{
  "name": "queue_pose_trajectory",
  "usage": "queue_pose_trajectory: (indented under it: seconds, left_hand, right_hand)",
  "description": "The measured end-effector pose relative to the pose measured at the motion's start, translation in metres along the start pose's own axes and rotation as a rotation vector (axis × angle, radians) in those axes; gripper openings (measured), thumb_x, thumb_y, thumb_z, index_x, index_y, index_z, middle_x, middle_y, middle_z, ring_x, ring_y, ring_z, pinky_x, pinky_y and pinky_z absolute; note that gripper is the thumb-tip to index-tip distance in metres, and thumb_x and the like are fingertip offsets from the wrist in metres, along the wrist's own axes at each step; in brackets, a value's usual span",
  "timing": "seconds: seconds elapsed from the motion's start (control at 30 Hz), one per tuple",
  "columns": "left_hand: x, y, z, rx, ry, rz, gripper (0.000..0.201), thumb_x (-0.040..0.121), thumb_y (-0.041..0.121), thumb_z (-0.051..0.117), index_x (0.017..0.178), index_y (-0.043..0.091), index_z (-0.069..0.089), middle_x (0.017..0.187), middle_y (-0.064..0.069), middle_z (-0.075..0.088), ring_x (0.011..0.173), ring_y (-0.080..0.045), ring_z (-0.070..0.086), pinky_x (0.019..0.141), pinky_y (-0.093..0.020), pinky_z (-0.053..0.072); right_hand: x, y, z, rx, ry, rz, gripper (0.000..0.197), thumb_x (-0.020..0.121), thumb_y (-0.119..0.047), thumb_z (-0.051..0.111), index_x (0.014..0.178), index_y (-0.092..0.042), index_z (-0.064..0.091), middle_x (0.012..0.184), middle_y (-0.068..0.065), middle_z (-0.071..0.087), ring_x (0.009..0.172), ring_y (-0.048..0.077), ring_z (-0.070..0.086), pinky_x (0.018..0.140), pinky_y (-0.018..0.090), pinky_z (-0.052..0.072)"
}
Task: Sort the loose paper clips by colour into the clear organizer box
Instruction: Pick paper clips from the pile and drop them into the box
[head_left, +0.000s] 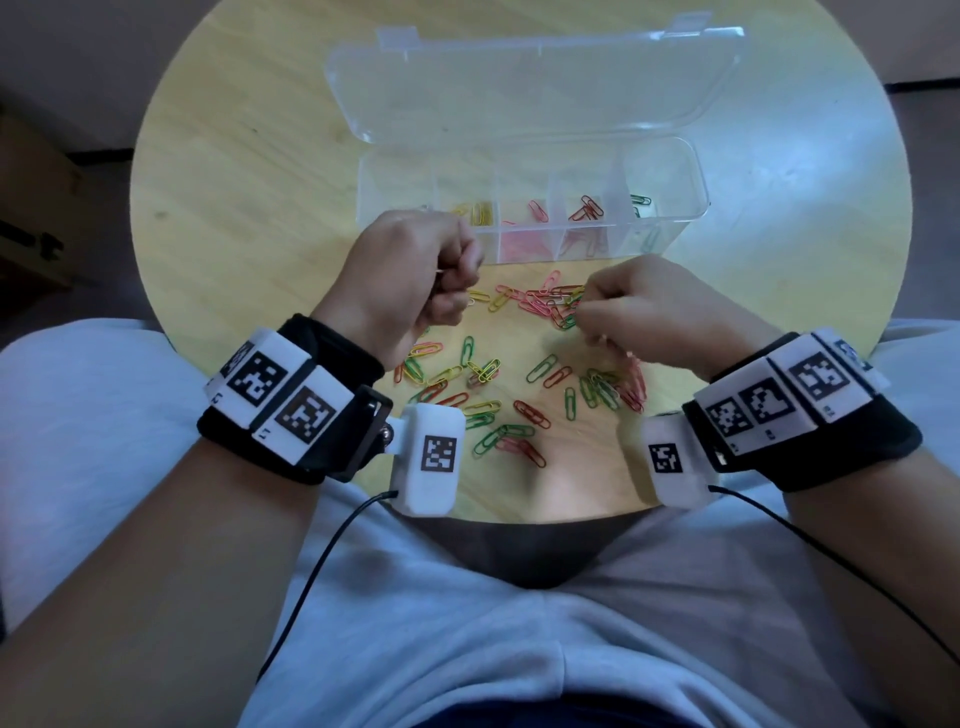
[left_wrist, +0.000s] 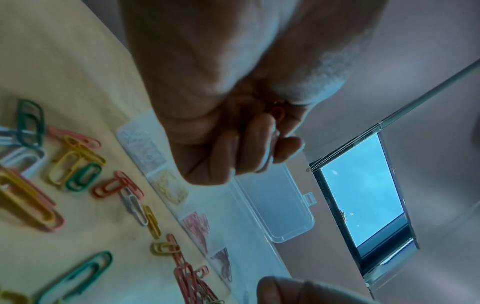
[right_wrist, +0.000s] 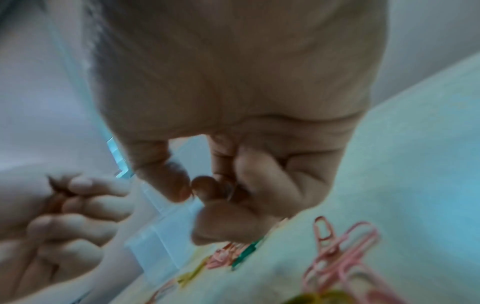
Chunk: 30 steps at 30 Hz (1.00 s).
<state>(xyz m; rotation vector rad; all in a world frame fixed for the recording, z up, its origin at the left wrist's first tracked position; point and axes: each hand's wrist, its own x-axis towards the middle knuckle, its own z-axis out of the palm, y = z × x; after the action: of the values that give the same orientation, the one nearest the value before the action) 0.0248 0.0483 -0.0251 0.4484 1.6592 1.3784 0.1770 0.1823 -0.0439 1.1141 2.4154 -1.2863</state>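
Note:
The clear organizer box (head_left: 680, 208) stands open on the round table, its compartments holding yellow, pink, red and green clips. Loose paper clips (head_left: 488, 374) of mixed colours lie scattered in front of it. My left hand (head_left: 462, 280) hovers by the box's near left corner, curled into a fist. In the left wrist view the left hand (left_wrist: 259, 144) shows a reddish clip (left_wrist: 278, 112) tucked in its palm. My right hand (head_left: 587, 306) is over the tangled clips. Its thumb and forefinger meet in a pinch (right_wrist: 191, 192), and a thin clip wire (right_wrist: 230, 193) shows among its curled fingers.
The box's lid (head_left: 519, 88) lies folded back behind it. The yellow wooden table (head_left: 234, 182) ends close to my lap. Pink clips (right_wrist: 337, 257) lie right under my right wrist. Cables hang from both wrist cameras.

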Motion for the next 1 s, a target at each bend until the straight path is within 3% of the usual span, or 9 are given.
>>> queue_pose_trajectory:
  seconds: [0.07,0.17,0.3,0.4,0.5,0.63,0.7,0.8,1.0]
  left_hand:
    - [0.002,-0.001,0.001,0.016,-0.023,-0.008,0.028,0.078,-0.004,0.029,0.058,0.009,0.043,0.053,-0.003,0.026,0.050,-0.015,0.015,0.054,-0.033,0.009]
    - [0.004,-0.005,0.002,0.104,-0.084,0.007,0.034,0.085,-0.009,0.026,0.065,0.010,0.047,0.054,0.000,0.025,0.047,-0.011,0.015,0.051,-0.030,0.009]
    - [0.006,-0.008,-0.005,0.349,-0.037,0.068,0.037,0.088,-0.007,0.033,0.071,0.013,0.060,0.052,0.001,0.038,0.043,-0.013,0.024,0.044,-0.022,0.018]
    - [0.009,-0.008,-0.015,0.706,0.008,0.091,0.034,0.087,0.001,0.040,0.074,0.018,0.067,0.052,0.003,0.048,0.039,-0.010,0.035,0.040,-0.022,0.027]
    - [0.010,-0.007,-0.022,0.927,0.055,0.043,0.031,0.085,0.006,0.046,0.073,0.022,0.070,0.056,0.009,0.054,0.038,0.001,0.044,0.038,-0.014,0.029]
    - [0.012,-0.006,-0.034,1.081,0.122,-0.009,0.017,0.084,0.016,0.060,0.078,0.026,0.071,0.073,0.013,0.059,0.065,-0.006,0.053,0.058,-0.025,0.037]
    - [0.013,-0.005,-0.039,1.121,0.114,-0.044,0.008,0.083,0.022,0.067,0.076,0.025,0.071,0.077,0.012,0.062,0.070,-0.009,0.055,0.061,-0.027,0.037]
    - [0.010,-0.009,-0.040,1.163,0.075,-0.102,0.013,0.079,0.030,0.074,0.069,0.025,0.068,0.077,0.011,0.064,0.075,-0.009,0.058,0.062,-0.027,0.039]
    - [0.007,-0.017,-0.031,1.260,-0.006,-0.210,0.018,0.065,0.033,0.084,0.068,0.024,0.069,0.072,0.011,0.068,0.078,-0.012,0.063,0.074,-0.030,0.051]
  right_hand:
    - [0.000,-0.002,-0.001,0.247,-0.030,0.030,0.023,0.080,-0.005,0.049,0.058,-0.009,0.050,0.054,0.004,0.058,0.043,0.020,0.044,0.040,0.021,0.029]
    - [0.002,-0.004,0.002,0.449,0.019,0.043,0.030,0.076,0.006,0.038,0.054,-0.015,0.037,0.048,0.006,0.047,0.040,0.014,0.028,0.042,0.018,0.020]
    - [0.004,-0.006,0.004,0.376,0.110,-0.039,0.020,0.083,0.004,0.037,0.073,-0.012,0.043,0.053,0.003,0.043,0.036,0.007,0.034,0.039,0.016,0.023]
    - [0.006,-0.003,0.005,0.267,0.170,-0.062,0.021,0.082,-0.001,0.042,0.078,-0.015,0.057,0.054,-0.010,0.047,0.044,0.002,0.038,0.045,0.020,0.028]
    - [0.009,-0.001,0.008,0.098,0.129,-0.055,0.025,0.091,-0.016,0.050,0.105,-0.028,0.066,0.078,-0.008,0.059,0.059,0.007,0.049,0.055,0.025,0.037]
    - [0.013,0.003,0.010,-0.117,0.037,-0.045,0.042,0.093,-0.022,0.054,0.131,-0.037,0.057,0.118,-0.001,0.066,0.069,0.005,0.057,0.065,0.023,0.043]
    - [0.011,0.001,0.009,-0.176,0.060,-0.043,0.041,0.090,-0.020,0.055,0.128,-0.034,0.062,0.104,-0.005,0.065,0.060,0.000,0.050,0.056,0.017,0.038]
    - [0.008,0.001,0.006,-0.233,0.090,-0.028,0.032,0.087,-0.017,0.056,0.111,-0.031,0.073,0.069,-0.008,0.062,0.049,0.006,0.046,0.046,0.019,0.034]
    - [0.005,0.004,0.003,-0.283,0.086,-0.046,0.017,0.083,-0.017,0.067,0.088,-0.030,0.077,0.062,-0.006,0.059,0.052,0.009,0.051,0.047,0.023,0.034]
